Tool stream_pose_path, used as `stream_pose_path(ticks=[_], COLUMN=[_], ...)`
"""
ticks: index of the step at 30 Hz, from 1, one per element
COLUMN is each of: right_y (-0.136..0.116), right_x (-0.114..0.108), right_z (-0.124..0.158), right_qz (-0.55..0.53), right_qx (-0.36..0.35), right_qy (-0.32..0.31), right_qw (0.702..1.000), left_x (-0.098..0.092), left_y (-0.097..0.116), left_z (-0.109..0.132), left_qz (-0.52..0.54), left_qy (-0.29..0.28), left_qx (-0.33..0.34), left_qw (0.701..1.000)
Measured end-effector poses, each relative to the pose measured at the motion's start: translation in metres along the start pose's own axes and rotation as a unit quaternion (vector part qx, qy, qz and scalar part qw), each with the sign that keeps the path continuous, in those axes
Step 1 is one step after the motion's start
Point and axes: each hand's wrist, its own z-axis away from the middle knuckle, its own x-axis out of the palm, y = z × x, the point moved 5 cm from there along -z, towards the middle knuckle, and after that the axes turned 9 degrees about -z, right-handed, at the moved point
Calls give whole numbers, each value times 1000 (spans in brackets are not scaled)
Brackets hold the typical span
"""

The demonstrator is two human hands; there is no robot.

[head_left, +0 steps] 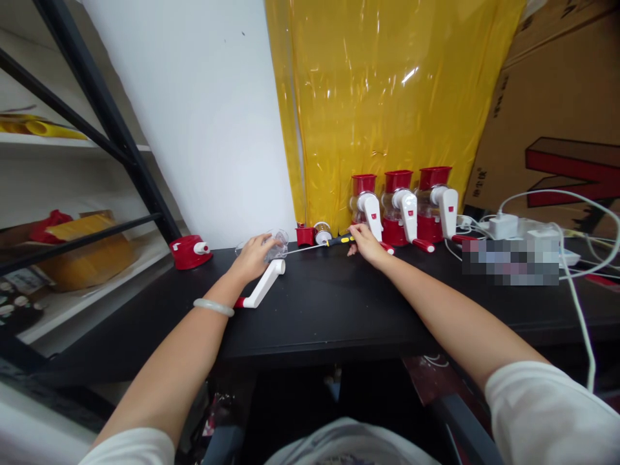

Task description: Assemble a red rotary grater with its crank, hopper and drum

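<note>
My left hand (256,254) is closed around a clear plastic housing (278,243) on the black desk, and its fingers hide part of it. In my right hand (364,243) is a screwdriver with a black and yellow handle (338,241), held level. Its thin metal shaft points left, with the tip at or close to the clear housing; exact contact is too small to tell. Just below my left hand lies a white crank handle (263,285) with a red grip. Behind the screwdriver are a small red plastic part (305,235) and a round drum-like part (322,230).
Three assembled red and white rotary graters (405,213) stand at the back right. A red base (190,252) sits at the desk's left end. White cables and adapters (504,226) crowd the right side, before a cardboard box (547,116). Black-framed shelving (106,116) rises at left.
</note>
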Motion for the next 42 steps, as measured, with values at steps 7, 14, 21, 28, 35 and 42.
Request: stream_pose_path(ticks=[7, 14, 21, 28, 35, 42], right_y=[2, 2, -2, 2, -6, -3], right_x=[-1, 0, 1, -1, 3, 1], right_z=[0, 1, 2, 1, 3, 4], right_qz=[-19, 1, -9, -3, -15, -44], right_qx=[18, 24, 12, 52, 8, 58], right_qy=[6, 7, -11, 13, -27, 29], right_qw=[1000, 1000, 1000, 999, 999, 997], left_x=[0, -1, -1, -1, -2, 0], left_y=[0, 1, 2, 1, 2, 1], left_z=[0, 1, 0, 0, 0, 0], left_qz=[2, 5, 9, 9, 15, 9], left_qy=[-4, 1, 1, -4, -3, -11], left_qx=[-2, 2, 5, -1, 3, -4], left_qw=[1000, 1000, 1000, 1000, 1000, 1000])
